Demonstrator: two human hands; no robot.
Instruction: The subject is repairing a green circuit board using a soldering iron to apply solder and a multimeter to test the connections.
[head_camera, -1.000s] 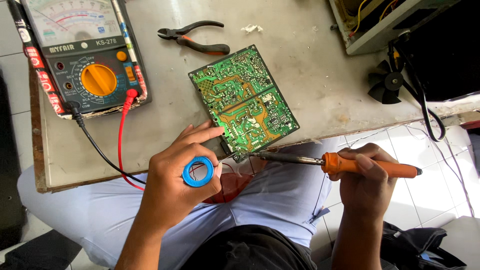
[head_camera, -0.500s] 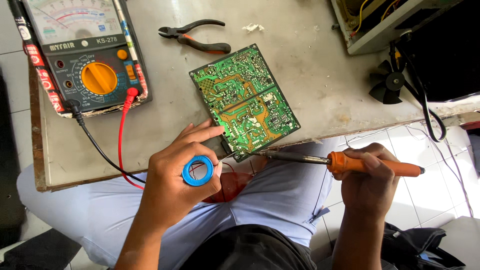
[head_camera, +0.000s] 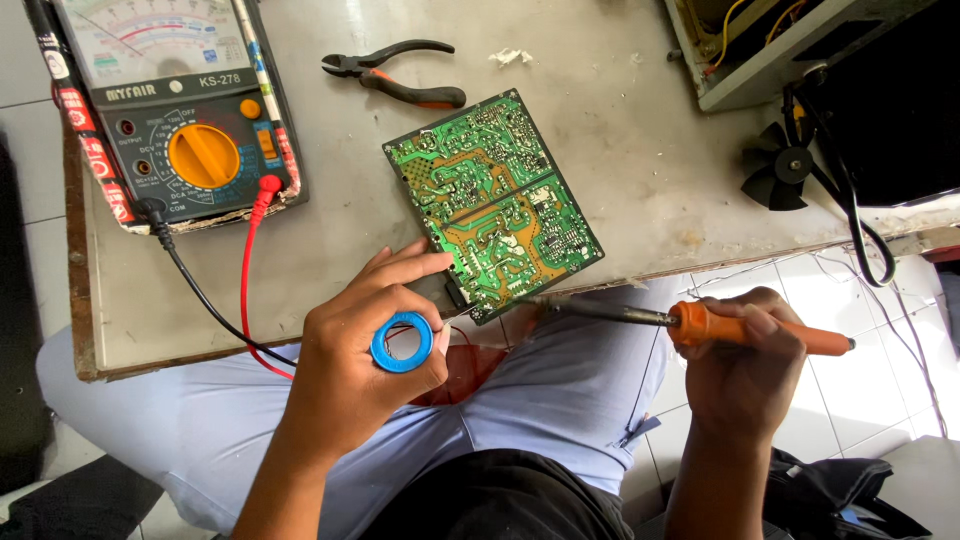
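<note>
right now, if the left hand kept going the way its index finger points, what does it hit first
Most likely the green circuit board. The left hand, holding a blue spool, points its index finger up and right at the board's near corner, almost touching; height above the table is hard to judge.

Pliers (head_camera: 395, 75) beyond board (head_camera: 492, 203)
</note>
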